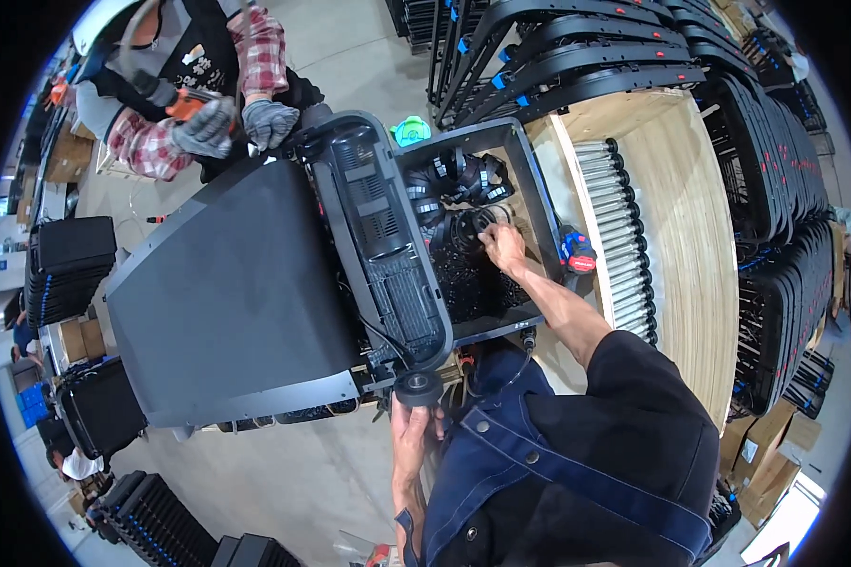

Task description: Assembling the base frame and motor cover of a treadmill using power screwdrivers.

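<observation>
My left hand [409, 425] is wrapped round a small black wheel [418, 387] with a metal bearing at its centre. It holds the wheel beside the near corner of a treadmill-like machine with a wide dark deck [246, 293] and a black motor cover [373, 208]. My right hand [504, 248] reaches into a black bin [536, 189], its fingers curled at a dark round part [465, 230]. Whether the fingers grip that part is partly hidden. Black parts with pale labels [459, 175] lie at the bin's far end, and small dark pieces cover its near end.
Across the machine, a person in grey gloves [206, 129] holds an orange-and-black power drill [191, 102]. Right of the bin lie a blue-and-red power tool [577, 253] and a wooden crate [695, 236] with a row of metal rods [617, 236]. Black frames [577, 57] are stacked beyond.
</observation>
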Demonstrator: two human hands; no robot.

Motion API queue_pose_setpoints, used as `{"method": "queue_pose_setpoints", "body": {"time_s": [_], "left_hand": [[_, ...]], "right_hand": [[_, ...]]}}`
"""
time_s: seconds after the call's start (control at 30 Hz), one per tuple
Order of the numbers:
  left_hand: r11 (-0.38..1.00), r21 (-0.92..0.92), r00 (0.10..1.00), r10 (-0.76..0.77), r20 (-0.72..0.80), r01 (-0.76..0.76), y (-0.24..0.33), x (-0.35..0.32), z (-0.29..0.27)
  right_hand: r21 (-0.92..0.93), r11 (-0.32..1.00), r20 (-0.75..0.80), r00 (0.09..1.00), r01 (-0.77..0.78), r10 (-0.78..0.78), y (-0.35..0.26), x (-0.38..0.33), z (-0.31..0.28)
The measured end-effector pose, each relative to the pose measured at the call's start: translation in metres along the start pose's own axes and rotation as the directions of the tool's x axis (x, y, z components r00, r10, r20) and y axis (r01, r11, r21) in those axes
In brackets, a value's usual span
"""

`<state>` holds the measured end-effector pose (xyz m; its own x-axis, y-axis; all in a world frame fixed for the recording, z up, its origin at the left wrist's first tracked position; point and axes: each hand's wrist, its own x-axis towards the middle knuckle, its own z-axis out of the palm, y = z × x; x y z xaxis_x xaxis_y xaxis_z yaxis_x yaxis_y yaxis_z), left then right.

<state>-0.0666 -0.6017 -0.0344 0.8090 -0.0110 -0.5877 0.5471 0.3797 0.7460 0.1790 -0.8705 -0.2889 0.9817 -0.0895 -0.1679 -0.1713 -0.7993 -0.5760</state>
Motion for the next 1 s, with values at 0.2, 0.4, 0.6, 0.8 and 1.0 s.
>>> {"method": "queue_pose_setpoints", "body": {"time_s": [0.2, 0.4, 0.6, 0.8, 1.0], "left_hand": [[0.999, 0.032, 0.981, 0.012, 0.193, -0.019, 0.006, 0.015, 0.004], [0.991, 0.093, 0.951, 0.059, 0.303, -0.092, -0.001, 0.001, 0.003], [0.976, 0.154, 0.913, 0.079, 0.400, -0.152, -0.011, -0.015, -0.002], [0.970, 0.159, 0.902, 0.102, 0.419, -0.184, -0.024, -0.017, -0.010], [0.978, 0.151, 0.883, 0.057, 0.466, -0.143, -0.020, -0.028, -0.011]], "right_hand": [[0.122, 0.991, -0.194, 0.981, 0.049, -0.025, -0.011, -0.023, -0.062], [0.363, 0.925, -0.097, 0.992, 0.110, -0.080, -0.022, -0.056, -0.114], [0.749, 0.662, 0.080, 0.996, -0.038, -0.034, -0.055, -0.101, -0.156], [0.884, 0.413, 0.288, 0.952, -0.221, -0.107, -0.112, -0.199, -0.167], [0.744, 0.657, 0.404, 0.865, -0.122, -0.297, -0.170, -0.271, -0.194]]}}
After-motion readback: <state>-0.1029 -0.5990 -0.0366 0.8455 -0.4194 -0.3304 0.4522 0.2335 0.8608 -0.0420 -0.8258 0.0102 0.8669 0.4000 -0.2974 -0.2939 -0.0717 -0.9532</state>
